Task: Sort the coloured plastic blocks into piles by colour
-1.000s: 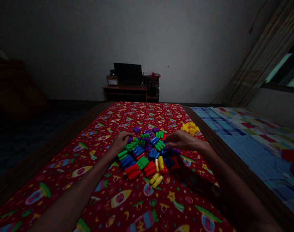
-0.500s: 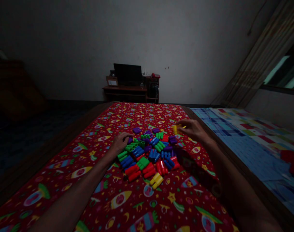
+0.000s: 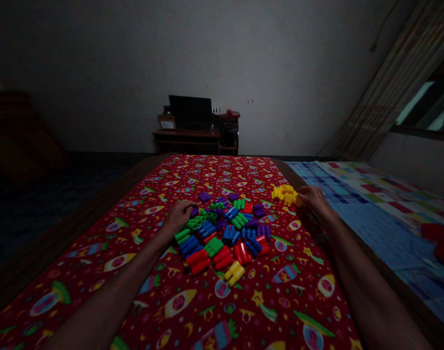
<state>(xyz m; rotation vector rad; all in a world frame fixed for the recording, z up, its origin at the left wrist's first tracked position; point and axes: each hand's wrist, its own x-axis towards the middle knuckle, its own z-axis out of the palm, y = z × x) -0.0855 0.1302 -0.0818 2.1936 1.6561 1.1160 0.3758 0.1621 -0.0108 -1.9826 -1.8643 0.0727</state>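
A mixed heap of plastic building blocks shaped like joined tubes, among them a green block [image 3: 214, 247] and a blue block [image 3: 231, 235], lies in the middle of the red patterned cloth. My left hand [image 3: 177, 216] rests at the heap's left edge, its fingers loosely bent and apart beside a purple block [image 3: 194, 212]. Farther right, a cluster of yellow blocks [image 3: 285, 193] sits apart from the heap. There my right hand [image 3: 314, 198] pinches a yellow block [image 3: 298, 200] at the cluster's right side, its fingers partly covering it. Another yellow block [image 3: 235, 273] lies at the heap's near edge.
The red cloth [image 3: 178, 301] with rocket prints covers the long surface under the blocks. A bed with blue checked bedding [image 3: 338, 218] adjoins on the right. Beyond the far end, a monitor [image 3: 190, 111] stands on a small desk [image 3: 185, 133] against the wall.
My right hand has moved right and down, bringing its yellow block to the yellow cluster, which its hand and arm mostly hid before. My left hand has stayed by the heap.
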